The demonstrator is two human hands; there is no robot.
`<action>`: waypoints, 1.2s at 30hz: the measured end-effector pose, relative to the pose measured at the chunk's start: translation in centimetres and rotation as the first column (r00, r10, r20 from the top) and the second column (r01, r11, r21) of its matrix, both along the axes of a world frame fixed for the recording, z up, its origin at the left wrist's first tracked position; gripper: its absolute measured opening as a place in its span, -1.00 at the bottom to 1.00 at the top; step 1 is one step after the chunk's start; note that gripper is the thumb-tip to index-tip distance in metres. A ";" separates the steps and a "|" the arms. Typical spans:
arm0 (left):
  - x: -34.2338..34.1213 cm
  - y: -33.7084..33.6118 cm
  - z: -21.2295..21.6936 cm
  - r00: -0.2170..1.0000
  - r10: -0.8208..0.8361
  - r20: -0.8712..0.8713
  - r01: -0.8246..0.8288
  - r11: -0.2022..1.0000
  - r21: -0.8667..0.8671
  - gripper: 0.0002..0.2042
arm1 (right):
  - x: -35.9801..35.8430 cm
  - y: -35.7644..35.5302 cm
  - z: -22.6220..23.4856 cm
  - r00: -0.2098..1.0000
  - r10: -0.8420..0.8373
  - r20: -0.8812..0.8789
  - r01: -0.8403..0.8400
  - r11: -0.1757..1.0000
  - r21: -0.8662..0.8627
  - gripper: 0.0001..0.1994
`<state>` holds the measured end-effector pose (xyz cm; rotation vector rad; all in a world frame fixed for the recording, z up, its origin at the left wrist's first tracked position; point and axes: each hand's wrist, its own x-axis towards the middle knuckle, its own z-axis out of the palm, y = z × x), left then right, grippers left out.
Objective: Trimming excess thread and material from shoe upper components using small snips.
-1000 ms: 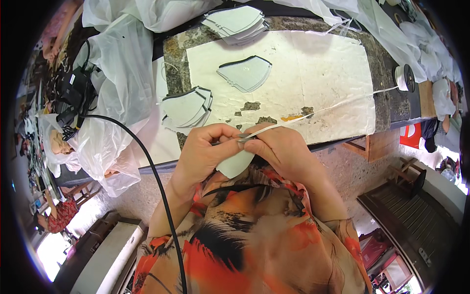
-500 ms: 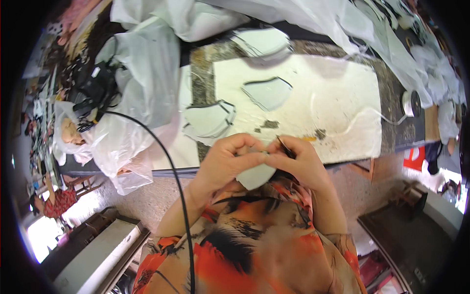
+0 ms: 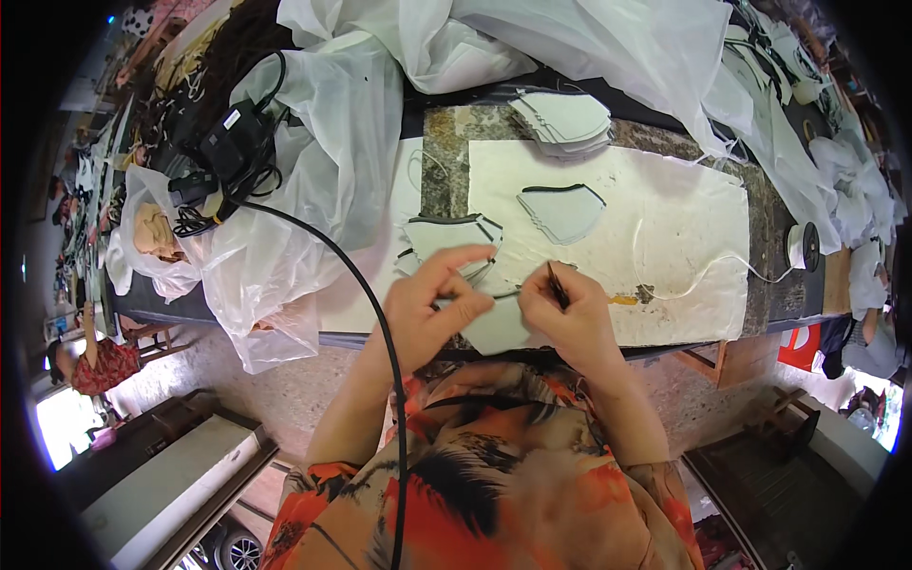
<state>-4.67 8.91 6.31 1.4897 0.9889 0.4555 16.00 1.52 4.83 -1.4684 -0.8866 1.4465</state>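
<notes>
At the near edge of the table, a pale grey-green flat piece (image 3: 498, 326) with a dark edge sits between my two hands. My right hand (image 3: 573, 318) is closed, pinching the piece's right side. A slim dark pointed tool (image 3: 558, 288) sticks up from the same hand; its exact kind is hard to make out. My left hand (image 3: 432, 309) is open at the piece's left, index finger and thumb spread apart. Just beyond it lies a small stack of similar dark-edged pieces (image 3: 451, 231), partly covered by my fingers. Another such piece (image 3: 562, 213) lies farther off.
A thicker stack of pale pieces (image 3: 562, 119) stands at the back of the white sheet (image 3: 693, 228). White cord runs from a spool (image 3: 804, 247) at the right. Plastic bags (image 3: 332, 142), a black adapter (image 3: 236, 141) and its cable crowd the left; the cable crosses my left forearm.
My left hand has let go of the piece and spread its fingers, moving to the left. The piece has gone from close to my body to the table's edge, my right hand still on it.
</notes>
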 end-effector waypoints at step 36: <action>1.6 1.5 -2.3 0.949 0.141 -0.284 0.136 0.629 0.765 -0.72 | 4.9 4.0 -1.2 0.622 -0.116 0.774 0.022 0.991 0.130 -0.53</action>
